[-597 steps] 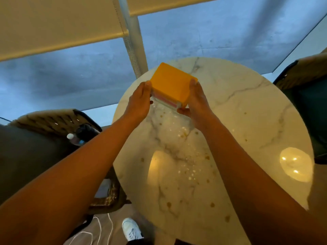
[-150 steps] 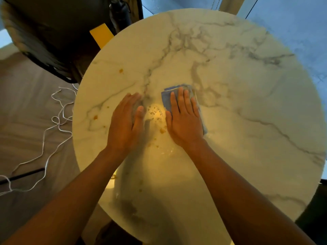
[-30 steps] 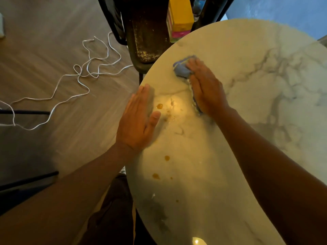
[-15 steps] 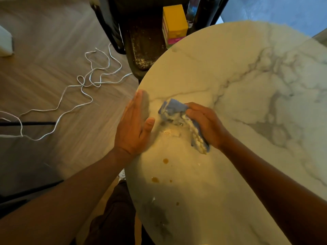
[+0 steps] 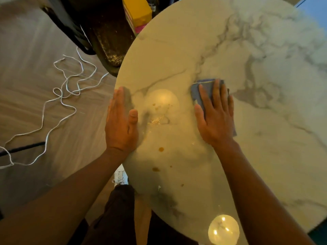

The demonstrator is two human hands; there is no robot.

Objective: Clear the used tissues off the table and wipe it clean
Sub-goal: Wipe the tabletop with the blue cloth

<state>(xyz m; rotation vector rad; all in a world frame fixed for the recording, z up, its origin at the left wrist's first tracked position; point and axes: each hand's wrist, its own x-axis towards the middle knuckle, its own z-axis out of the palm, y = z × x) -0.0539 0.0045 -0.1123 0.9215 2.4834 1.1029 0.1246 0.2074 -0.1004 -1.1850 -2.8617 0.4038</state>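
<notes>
A round white marble table [image 5: 265, 156] fills the right of the view. My right hand [image 5: 215, 117] lies flat with straight fingers on a folded blue cloth [image 5: 199, 90], pressing it onto the tabletop. My left hand [image 5: 121, 124] stands flat along the table's left edge, fingers together. Between the two hands lies a small pile of pale crumbs [image 5: 156, 121]. Brown spots [image 5: 161, 149] mark the marble nearer to me. No tissues are visible on the table.
A dark chair [image 5: 108, 41] strewn with crumbs stands against the far left edge, with a yellow box [image 5: 138, 9] on it. A white cord [image 5: 67, 89] winds over the wooden floor at left. My shoe [image 5: 120, 175] shows under the table edge.
My right hand has gone from bunching the cloth near my left hand to pressing it flat further right. The crumb pile now lies uncovered between the hands. My left hand stays at the edge.
</notes>
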